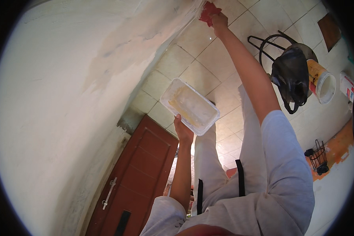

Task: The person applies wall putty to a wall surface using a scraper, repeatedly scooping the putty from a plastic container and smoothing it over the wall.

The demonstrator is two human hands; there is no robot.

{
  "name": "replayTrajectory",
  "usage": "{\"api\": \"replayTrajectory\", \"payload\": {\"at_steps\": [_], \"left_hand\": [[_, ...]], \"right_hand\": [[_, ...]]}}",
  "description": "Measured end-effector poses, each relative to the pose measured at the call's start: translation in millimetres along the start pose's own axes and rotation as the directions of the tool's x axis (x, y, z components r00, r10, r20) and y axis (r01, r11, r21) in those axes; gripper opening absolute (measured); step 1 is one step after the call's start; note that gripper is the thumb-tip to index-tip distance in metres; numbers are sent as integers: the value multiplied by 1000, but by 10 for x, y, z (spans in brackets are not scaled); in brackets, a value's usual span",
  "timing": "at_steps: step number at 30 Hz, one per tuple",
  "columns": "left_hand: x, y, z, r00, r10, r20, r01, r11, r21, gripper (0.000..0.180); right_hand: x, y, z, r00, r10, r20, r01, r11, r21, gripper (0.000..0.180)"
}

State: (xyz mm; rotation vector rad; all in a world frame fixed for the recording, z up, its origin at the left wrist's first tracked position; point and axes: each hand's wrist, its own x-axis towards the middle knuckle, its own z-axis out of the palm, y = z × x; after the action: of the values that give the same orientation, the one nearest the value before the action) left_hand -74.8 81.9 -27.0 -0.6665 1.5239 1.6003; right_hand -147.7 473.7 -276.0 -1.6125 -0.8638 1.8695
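My left hand (pixel 183 129) grips the near rim of a white rectangular plastic tub (pixel 190 106), thumb over its edge. The tub is tilted toward me, and a thin yellowish-white residue coats its inside. Stretched far out ahead, my right hand (pixel 219 23) is closed on a red flat scraper (pixel 209 13). The scraper's edge lies at or close to the foot of the wall (pixel 67 74); I cannot tell if it touches. Damp-looking darker patches mark the plaster near it.
A stool with dark metal legs (pixel 263 45) stands at the right, bearing a black plastic bag (pixel 291 74) and a yellow-and-white bucket (pixel 320 80). A reddish-brown door (pixel 139 157) is at lower left. Pale tiles cover the floor (pixel 200 74). A black wire rack (pixel 318 159) is at far right.
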Motion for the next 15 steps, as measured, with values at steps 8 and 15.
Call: {"api": "replayTrajectory", "payload": {"at_steps": [8, 15], "left_hand": [[-86, 9, -85, 999, 20, -25, -19, 1000, 17, 78], [-157, 39, -35, 1000, 6, 21, -6, 1000, 0, 76]], "right_hand": [[-526, 144, 651, 971, 137, 194, -191, 936, 294, 30], [-1094, -380, 580, 949, 167, 268, -261, 893, 368, 28]]}}
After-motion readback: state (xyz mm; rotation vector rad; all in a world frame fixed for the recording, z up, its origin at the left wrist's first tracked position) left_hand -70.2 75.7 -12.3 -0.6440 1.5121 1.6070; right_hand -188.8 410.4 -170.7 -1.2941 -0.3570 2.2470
